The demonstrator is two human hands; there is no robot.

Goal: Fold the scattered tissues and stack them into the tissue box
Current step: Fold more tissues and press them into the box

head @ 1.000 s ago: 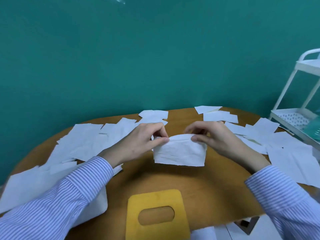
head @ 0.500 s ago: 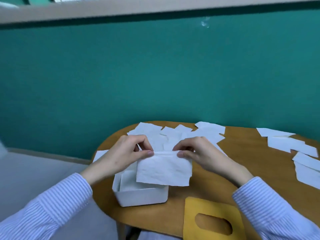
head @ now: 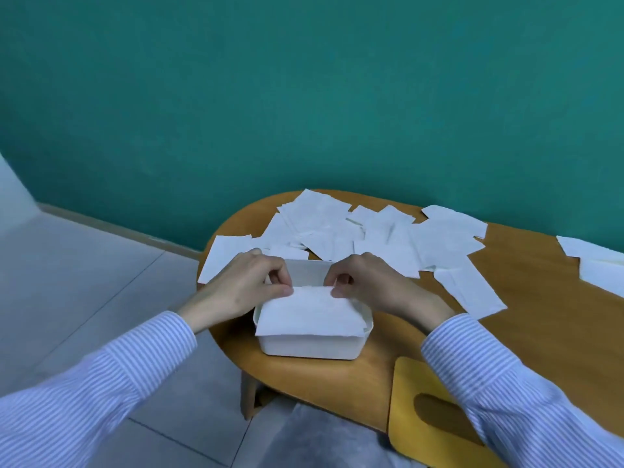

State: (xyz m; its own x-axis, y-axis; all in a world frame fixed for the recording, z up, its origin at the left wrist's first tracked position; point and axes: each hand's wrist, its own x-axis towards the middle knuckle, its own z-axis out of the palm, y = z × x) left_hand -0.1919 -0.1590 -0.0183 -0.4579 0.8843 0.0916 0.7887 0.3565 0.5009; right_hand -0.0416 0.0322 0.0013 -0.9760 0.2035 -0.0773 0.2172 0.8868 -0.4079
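Both hands pinch one folded tissue [head: 309,312] by its far edge at the frame's centre: the left hand [head: 246,285] at its left corner, the right hand [head: 368,285] at its right. It lies over the open white tissue box [head: 310,347] on the wooden bench [head: 526,298]. Lower right lies a yellow lid [head: 410,383]. Beyond, scattered tissues [head: 371,238] cover the bench before a teal wall [head: 304,96].
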